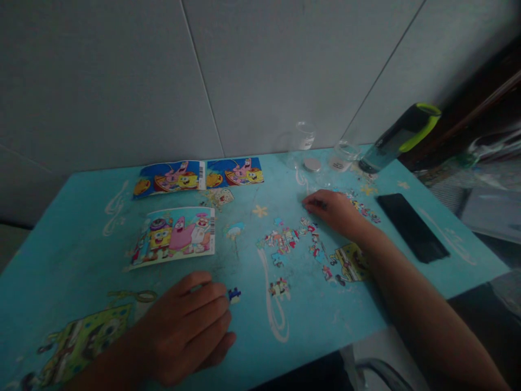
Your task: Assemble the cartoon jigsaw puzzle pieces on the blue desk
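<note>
My left hand (187,326) rests at the near side of the table, fingers curled together. Its palm side is hidden, so what it holds, if anything, does not show. A dark blue jigsaw piece (234,295) lies just beyond its fingers. Farther right, my right hand (331,210) is closed in a pinch low over the table; a small dark spot shows at its fingers, too unclear to name. Loose jigsaw pieces (283,239) spread to the left of and below this hand, with more pieces (366,210) behind its wrist. A small cluster of pieces (279,287) lies nearer me.
A cartoon picture card (181,236) lies left of centre, with two blue picture cards (169,178) (235,172) behind it. Clear jars (305,136) (342,156), a round lid (312,164) and a dark bottle (396,138) stand at the back right. A black phone-like slab (412,227) lies at right.
</note>
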Motion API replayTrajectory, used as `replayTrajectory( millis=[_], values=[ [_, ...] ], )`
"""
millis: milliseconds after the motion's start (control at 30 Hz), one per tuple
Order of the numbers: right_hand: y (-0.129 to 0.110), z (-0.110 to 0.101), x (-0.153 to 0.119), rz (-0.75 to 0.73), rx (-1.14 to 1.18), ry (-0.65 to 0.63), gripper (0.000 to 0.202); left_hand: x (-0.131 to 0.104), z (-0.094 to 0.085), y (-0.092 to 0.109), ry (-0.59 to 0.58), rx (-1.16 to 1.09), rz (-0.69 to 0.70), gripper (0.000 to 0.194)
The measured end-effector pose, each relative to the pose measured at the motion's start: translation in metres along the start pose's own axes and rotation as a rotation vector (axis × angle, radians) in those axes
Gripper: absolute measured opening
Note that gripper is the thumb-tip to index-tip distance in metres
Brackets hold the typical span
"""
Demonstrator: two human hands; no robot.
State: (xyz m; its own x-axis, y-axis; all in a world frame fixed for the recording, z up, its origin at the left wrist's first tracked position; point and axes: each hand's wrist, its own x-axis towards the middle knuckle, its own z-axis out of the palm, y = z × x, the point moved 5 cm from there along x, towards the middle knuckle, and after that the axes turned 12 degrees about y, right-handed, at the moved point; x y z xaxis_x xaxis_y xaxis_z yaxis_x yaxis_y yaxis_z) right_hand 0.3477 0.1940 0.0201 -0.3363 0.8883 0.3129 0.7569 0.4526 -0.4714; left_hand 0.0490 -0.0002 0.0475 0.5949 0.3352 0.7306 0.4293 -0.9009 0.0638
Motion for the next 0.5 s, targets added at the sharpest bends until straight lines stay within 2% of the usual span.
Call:
replayTrajectory(
  millis=[500],
  values=[
    [-0.0041, -0.0025, -0.0001, -0.041, 0.013, -0.016, 0.020, 0.0027, 0.0025, -0.0019, 0.000, 0.005, -0.002, 0.020]
  ],
)
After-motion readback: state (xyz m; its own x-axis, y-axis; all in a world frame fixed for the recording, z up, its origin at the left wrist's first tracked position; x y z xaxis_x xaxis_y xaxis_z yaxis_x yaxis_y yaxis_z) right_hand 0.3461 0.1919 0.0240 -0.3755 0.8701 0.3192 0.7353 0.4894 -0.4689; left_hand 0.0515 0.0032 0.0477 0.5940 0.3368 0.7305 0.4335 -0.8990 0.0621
